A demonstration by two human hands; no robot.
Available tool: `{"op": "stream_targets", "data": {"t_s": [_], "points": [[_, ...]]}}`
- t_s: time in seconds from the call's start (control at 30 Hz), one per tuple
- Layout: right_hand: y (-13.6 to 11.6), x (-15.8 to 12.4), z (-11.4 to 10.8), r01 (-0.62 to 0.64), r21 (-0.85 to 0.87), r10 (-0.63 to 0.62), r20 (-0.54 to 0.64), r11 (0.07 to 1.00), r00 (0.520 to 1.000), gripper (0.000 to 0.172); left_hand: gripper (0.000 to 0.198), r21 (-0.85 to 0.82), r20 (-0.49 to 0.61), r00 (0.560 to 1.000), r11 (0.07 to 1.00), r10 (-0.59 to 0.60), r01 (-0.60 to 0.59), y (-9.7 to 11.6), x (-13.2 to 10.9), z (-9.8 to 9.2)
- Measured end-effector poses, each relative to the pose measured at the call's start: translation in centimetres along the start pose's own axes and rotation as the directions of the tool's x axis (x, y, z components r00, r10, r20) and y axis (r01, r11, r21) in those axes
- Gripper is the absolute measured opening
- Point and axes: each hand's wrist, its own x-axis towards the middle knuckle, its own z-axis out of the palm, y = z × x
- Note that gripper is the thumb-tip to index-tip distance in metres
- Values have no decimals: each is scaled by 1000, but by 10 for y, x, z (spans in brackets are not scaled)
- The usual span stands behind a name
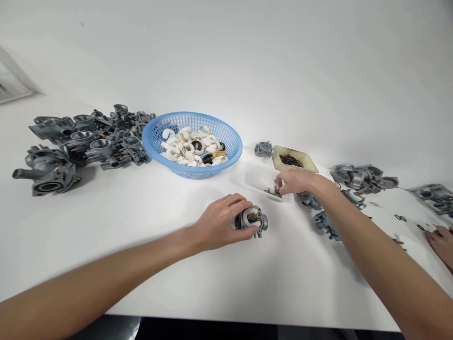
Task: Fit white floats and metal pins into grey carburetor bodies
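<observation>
My left hand [221, 221] is closed around a small grey metal carburetor body [253, 221] that rests on the white table [141, 222] in front of me. A white float piece sits in its open top. My right hand [295, 182] reaches over a clear plastic tray [256, 177] and pinches small metal parts [274, 190] lying at the tray's near right corner. What exactly its fingertips hold is too small to make out.
A blue basket [233, 141] of white and black float pieces stands behind my hands. A heap of grey carburetor bodies [81, 141] lies far left, more carburetor bodies [361, 177] at right. A beige tray of black rings [293, 160] sits beyond my right hand. Another person's hand [441, 243] rests at the right edge.
</observation>
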Motion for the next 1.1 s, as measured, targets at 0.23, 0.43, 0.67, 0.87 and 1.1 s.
{"op": "stream_targets", "data": {"t_s": [0.23, 0.43, 0.67, 0.87, 1.1], "points": [[-6, 3, 8, 0, -24, 0, -6, 1000, 1000, 24, 35, 14, 42, 999, 1000, 5, -6, 1, -2, 0], [-3, 1, 6, 52, 3, -52, -15, 999, 999, 14, 37, 22, 80, 997, 1000, 10, -12, -1, -1, 0], [0, -7, 2, 84, 16, -82, -102, 996, 991, 20, 37, 25, 91, 996, 1000, 2, -4, -1, -2, 0], [-6, -4, 11, 112, -16, -113, -129, 994, 985, 19, 36, 22, 106, 994, 1000, -1, -1, -1, -1, -1], [-18, -4, 11, 107, -67, -117, -168, 992, 979, 16, 35, 26, 99, 995, 1000, 8, -10, -1, 0, -1]]}}
